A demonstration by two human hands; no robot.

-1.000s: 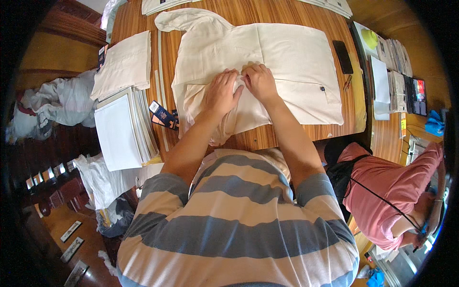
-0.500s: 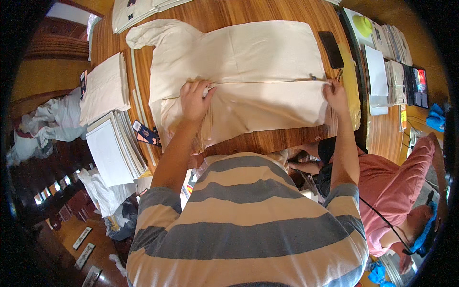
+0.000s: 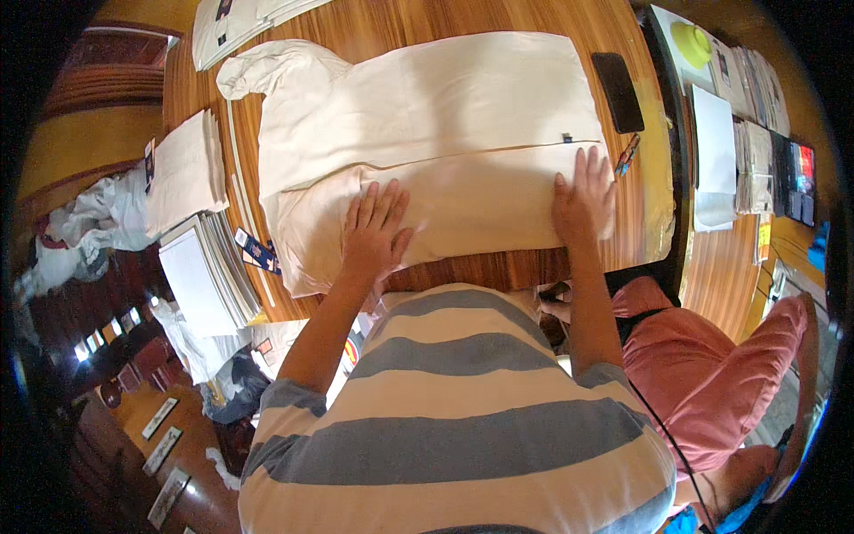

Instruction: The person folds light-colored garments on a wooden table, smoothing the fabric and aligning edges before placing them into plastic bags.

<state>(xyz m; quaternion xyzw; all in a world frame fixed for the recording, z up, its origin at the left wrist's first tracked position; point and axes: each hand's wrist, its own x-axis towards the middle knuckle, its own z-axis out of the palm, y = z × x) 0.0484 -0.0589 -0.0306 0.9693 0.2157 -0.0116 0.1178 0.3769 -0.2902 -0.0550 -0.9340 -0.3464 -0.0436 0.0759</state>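
A cream-coloured garment [image 3: 463, 107], probably a T-shirt, lies spread across the wooden table [image 3: 498, 267]. Its near side is folded over, and the fold's edge runs left to right across the middle. One sleeve sticks out at the far left, and a small dark tag [image 3: 567, 138] shows near the right end of the fold. My left hand [image 3: 375, 230] rests flat on the folded part at the left, fingers apart. Flat on the same layer near the right end is my right hand [image 3: 584, 198], its fingers spread. Neither hand grips the cloth.
A black phone [image 3: 617, 93] and small clips [image 3: 628, 155] lie right of the garment. Folded cream garments [image 3: 189, 173], a stack of white boards [image 3: 197, 276] and dark tags [image 3: 256, 251] are at the left. A person in pink [image 3: 712, 374] sits at the right.
Both hands have let go of the fold's edge and now lie flat on the cloth. They have come nearer to me, and the right hand has shifted left. The folded layer looks smoother.
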